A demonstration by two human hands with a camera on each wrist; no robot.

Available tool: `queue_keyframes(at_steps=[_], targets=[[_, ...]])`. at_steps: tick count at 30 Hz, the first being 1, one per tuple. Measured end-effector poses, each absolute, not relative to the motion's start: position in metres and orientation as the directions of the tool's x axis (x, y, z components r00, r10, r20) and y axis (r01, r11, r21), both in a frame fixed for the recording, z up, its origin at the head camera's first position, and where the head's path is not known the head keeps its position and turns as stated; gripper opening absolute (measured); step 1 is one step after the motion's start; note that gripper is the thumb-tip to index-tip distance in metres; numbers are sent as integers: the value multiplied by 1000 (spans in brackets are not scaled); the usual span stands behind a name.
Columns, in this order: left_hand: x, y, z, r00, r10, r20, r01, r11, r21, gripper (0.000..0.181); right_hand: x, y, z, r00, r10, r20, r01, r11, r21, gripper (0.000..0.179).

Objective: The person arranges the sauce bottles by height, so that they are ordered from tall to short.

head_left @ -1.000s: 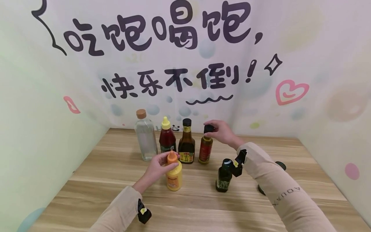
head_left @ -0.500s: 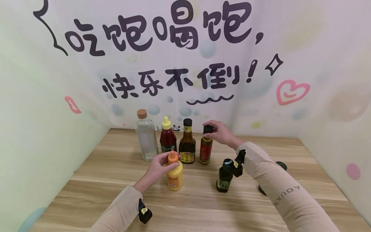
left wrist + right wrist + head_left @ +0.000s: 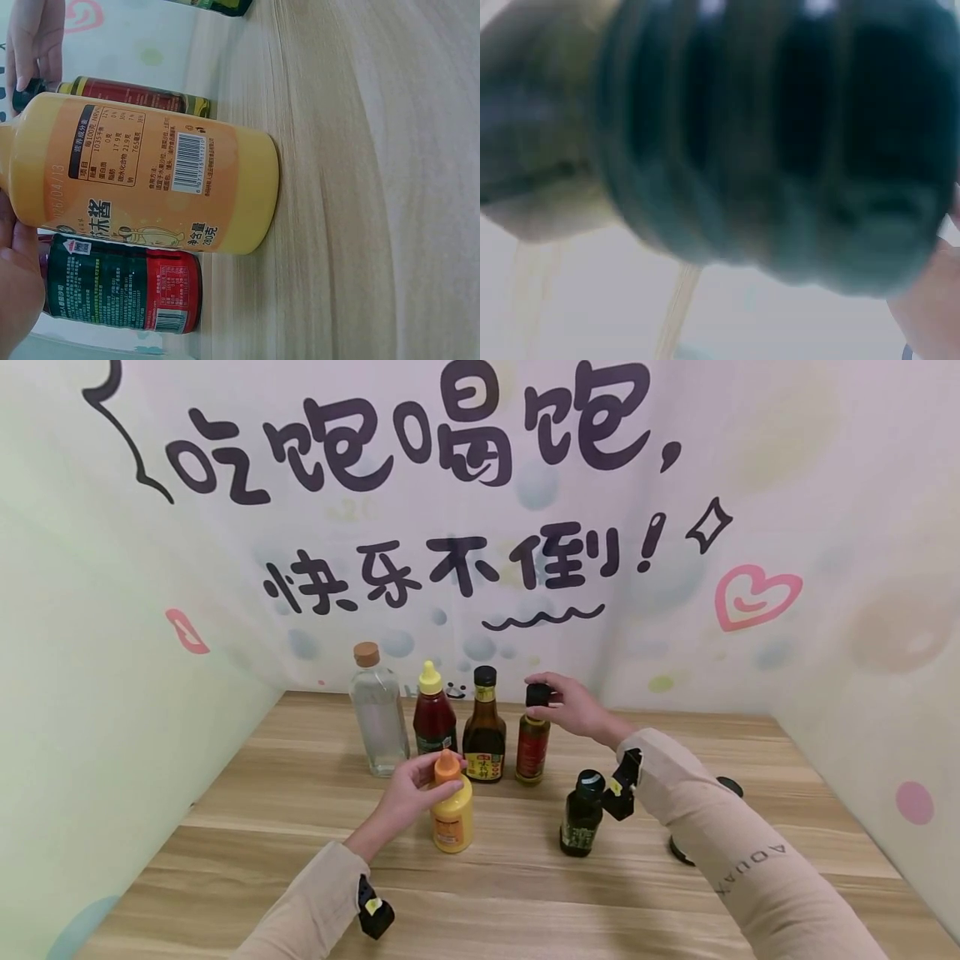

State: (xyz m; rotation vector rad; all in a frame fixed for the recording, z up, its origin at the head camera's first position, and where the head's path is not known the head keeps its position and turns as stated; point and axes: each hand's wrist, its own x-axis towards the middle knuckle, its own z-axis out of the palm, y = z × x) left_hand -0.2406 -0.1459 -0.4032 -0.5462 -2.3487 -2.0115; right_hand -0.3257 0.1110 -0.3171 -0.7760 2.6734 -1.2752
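My left hand (image 3: 408, 795) holds a yellow mustard squeeze bottle (image 3: 452, 827) by its orange nozzle cap (image 3: 447, 767). The bottle is upright on the table; its back label and barcode face the left wrist view. Farther back, my right hand (image 3: 577, 706) grips the black cap (image 3: 537, 695) of a slim bottle with a red label (image 3: 532, 747), also standing on the table. Beneath the right wrist is a dark bottle (image 3: 581, 827). Its ridged dark green cap (image 3: 780, 150), blurred and very near, fills most of the right wrist view and hides the slim bottle there.
A clear bottle with a brown cap (image 3: 377, 718), a red sauce bottle with a yellow nozzle (image 3: 434, 718) and a brown soy sauce bottle (image 3: 484, 735) form a back row by the printed wall cloth (image 3: 450, 635). Another dark object (image 3: 681, 850) is mostly behind the right sleeve.
My right wrist has shifted slightly to the right and down, opening a small gap from the dark bottle's cap. Both hands keep their hold, and the bottles stay in place.
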Motion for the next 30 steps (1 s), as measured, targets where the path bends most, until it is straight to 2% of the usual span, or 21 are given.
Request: queue_keyframes(at_steps=[10, 23, 30], targets=[[-240, -147, -403, -936, 263, 232, 270, 118, 956, 42, -324, 122, -311, -847, -524, 89, -400, 518, -756, 58], [-241, -145, -403, -939, 258, 228, 259, 93, 961, 37, -304, 150, -296, -831, -548, 99, -422, 503, -754, 57], [-240, -146, -403, -940, 258, 222, 256, 104, 961, 40, -293, 174, -295, -819, -557, 137, -465, 505, -728, 48]])
